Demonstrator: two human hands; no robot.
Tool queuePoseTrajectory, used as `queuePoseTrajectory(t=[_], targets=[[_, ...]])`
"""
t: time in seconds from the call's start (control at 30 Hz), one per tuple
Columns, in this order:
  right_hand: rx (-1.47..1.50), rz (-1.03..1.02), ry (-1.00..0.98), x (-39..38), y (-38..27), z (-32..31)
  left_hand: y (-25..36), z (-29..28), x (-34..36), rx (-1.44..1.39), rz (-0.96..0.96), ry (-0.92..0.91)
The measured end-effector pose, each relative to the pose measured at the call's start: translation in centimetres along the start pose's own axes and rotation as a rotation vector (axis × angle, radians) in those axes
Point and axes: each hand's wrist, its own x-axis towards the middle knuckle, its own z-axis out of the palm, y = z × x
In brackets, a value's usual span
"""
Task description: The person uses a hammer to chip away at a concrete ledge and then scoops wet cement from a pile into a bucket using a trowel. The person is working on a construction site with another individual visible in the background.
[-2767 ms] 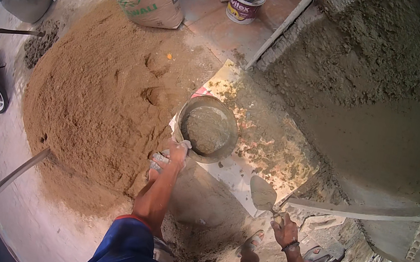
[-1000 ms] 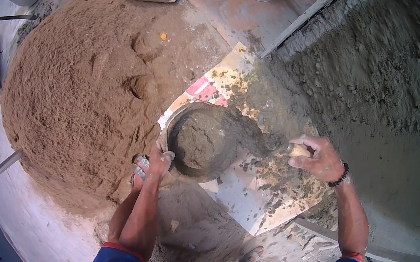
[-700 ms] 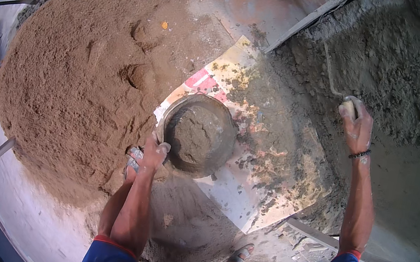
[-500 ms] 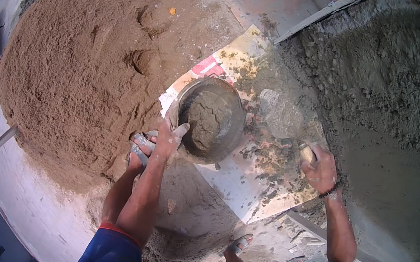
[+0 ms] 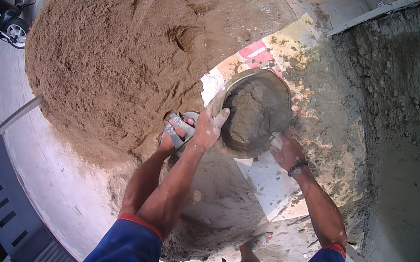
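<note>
A round, mortar-smeared bucket (image 5: 289,97) stands on a stained board, with wet grey mortar (image 5: 253,107) inside. At its left rim, my left hand (image 5: 212,126) grips the edge, thumb on the inner side. My right hand (image 5: 288,154) is closed around the pale handle of a trowel (image 5: 276,140) at the bucket's near right rim. The trowel's blade is hard to make out against the grey mortar in the bucket.
The board (image 5: 260,181) is spattered with mortar. A big heap of brown sand (image 5: 105,58) rises on the left, beside a sandalled foot (image 5: 180,126). Rough grey mortar (image 5: 412,87) covers the surface at right. Motorbikes (image 5: 6,22) stand far left; a wooden strip (image 5: 376,15) lies at upper right.
My right hand has brought the trowel leftward from the board to the bucket. My left hand stays on the rim. The whole view has shifted, so the scene sits farther right.
</note>
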Motion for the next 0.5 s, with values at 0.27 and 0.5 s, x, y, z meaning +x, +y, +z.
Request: queuePoseTrajectory(t=[0.27,0.5], targets=[[0.084,0.008,0.115,-2.9,-0.3,-1.0,-0.4,-0.6,-0.4,0.006,0.005,0.025],[0.157,0.083,0.049,-6.8,-3.6,-12.9,-2.5,-1.5,1.0,-0.107,-0.005,0.098]])
